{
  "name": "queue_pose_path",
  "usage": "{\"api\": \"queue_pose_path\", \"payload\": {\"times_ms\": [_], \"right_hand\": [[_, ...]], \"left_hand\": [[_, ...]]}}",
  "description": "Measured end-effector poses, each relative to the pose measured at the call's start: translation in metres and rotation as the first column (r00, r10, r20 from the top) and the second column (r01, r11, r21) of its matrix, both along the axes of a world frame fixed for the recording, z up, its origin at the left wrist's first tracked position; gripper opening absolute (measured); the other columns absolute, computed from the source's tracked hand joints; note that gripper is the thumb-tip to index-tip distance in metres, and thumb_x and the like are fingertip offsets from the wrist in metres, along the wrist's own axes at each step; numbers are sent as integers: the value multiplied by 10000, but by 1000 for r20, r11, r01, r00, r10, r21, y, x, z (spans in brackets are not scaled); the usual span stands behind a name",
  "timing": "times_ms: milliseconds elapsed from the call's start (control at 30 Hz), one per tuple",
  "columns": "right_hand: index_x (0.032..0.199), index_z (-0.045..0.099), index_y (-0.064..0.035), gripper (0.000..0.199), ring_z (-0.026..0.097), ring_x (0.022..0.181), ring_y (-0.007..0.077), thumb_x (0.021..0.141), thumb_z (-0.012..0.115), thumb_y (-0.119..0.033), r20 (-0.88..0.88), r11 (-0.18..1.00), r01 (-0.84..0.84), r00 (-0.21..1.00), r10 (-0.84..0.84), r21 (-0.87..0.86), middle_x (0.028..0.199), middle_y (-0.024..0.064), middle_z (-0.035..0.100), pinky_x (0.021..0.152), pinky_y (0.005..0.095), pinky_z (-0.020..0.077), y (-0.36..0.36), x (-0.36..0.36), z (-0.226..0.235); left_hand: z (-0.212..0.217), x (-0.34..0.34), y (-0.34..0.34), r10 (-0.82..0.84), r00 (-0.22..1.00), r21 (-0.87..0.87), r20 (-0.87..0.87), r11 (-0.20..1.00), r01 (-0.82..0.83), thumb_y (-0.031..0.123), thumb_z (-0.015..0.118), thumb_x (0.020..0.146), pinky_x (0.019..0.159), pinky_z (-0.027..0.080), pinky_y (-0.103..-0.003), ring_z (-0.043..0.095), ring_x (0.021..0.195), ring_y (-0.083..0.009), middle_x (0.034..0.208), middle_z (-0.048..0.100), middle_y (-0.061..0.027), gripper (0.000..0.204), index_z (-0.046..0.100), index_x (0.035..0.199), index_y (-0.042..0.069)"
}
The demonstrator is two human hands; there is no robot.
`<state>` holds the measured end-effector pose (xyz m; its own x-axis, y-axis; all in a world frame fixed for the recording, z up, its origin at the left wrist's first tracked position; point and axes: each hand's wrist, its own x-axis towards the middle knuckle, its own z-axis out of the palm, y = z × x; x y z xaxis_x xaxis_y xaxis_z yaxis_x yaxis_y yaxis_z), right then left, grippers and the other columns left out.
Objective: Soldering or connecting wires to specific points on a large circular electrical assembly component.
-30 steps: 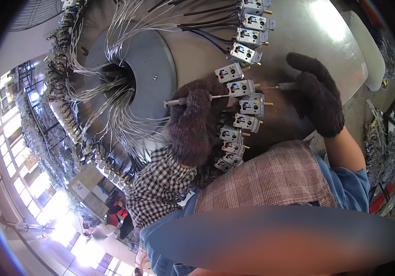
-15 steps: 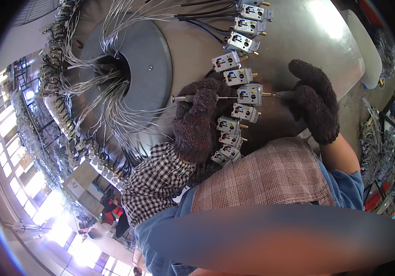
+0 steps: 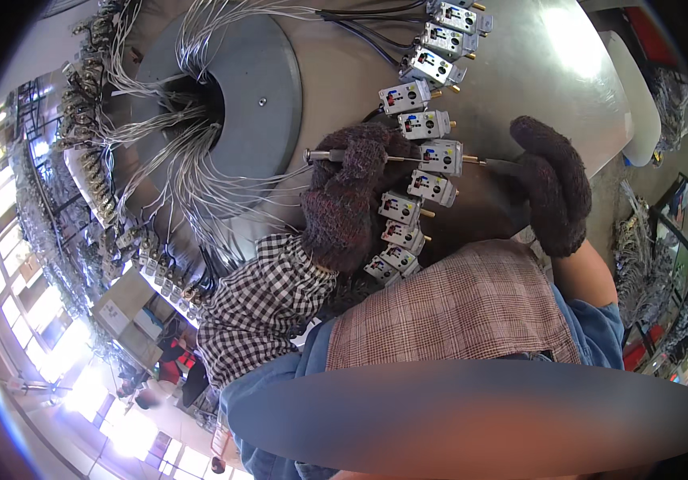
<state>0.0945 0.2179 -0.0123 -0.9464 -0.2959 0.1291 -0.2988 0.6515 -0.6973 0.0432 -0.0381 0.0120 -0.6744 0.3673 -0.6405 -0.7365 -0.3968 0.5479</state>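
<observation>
My left hand (image 3: 348,196), in a dark knitted glove, is closed around a slim metal screwdriver (image 3: 324,155). Its thin shaft runs right to a small silver thermostat-like box (image 3: 441,158) with red and blue parts on its face. From that box's right side a brass stem (image 3: 470,160) sticks out. There the tip of a dark-handled tool (image 3: 504,166) meets it, gripped in my gloved right hand (image 3: 553,188), one finger stretched upward. Similar boxes (image 3: 426,124) stand above and below in a curved row; the glove partly covers the nearest wires.
A round metal table (image 3: 344,88) carries a raised grey disc (image 3: 268,96), with bundles of white wires (image 3: 200,172) coming from its central hole. More wired boxes (image 3: 152,260) line the left rim. Hanging wire bundles (image 3: 640,248) stand at right; people are in the background at lower left.
The row of boxes has shifted slightly up and right in the picture. The screwdriver has moved up a little with the box; both hands keep their hold.
</observation>
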Motion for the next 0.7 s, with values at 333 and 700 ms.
{"api": "queue_pose_path", "payload": {"times_ms": [333,700], "right_hand": [[1329,491,26,456,622,1059,264,917,596,-138,157,989,114,983,-99,-90,1240,194,582,896,364,524,-4,-1,2],[1177,615,35,359,633,1015,233,981,498,-242,357,891,373,894,-271,-258,1163,155,646,885,335,506,-13,-13,11]], "left_hand": [[-10,0,-1,-19,998,-29,-59,999,17,481,566,940,768,594,-452,655,1007,-345,1179,604,-222,602,461,1282,-3],[-13,3,-1,-1,994,-67,-108,998,-7,471,548,959,736,598,-439,663,983,-328,1155,607,-210,537,489,1227,9]]}}
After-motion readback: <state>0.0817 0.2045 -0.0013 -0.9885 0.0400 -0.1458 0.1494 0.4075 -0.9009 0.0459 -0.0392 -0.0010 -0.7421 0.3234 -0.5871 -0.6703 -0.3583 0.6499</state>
